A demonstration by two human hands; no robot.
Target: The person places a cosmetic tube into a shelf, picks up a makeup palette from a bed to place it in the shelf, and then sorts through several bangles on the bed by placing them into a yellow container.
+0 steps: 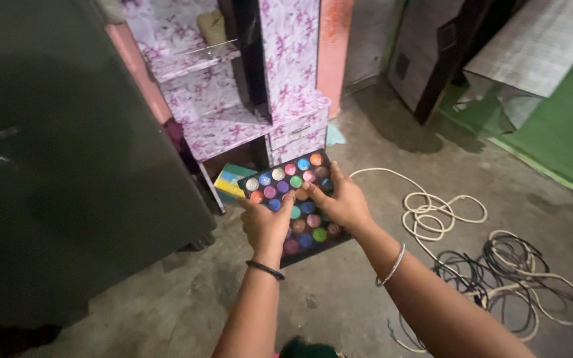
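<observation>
Palette (pixel 294 202) sat between our left hand (pixel 264 225) and right hand (pixel 341 201) above the floor (pixel 339 292), both gripping its side edges; looked light, stiff, with crumbly pans, so edges seemed safest.

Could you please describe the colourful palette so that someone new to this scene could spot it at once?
Start at the purple floral shelf unit beside the dark cabinet. Just in front of it, the left hand and right hand hold a flat black palette. Its rows of round, many-coloured pans set it apart.
</observation>
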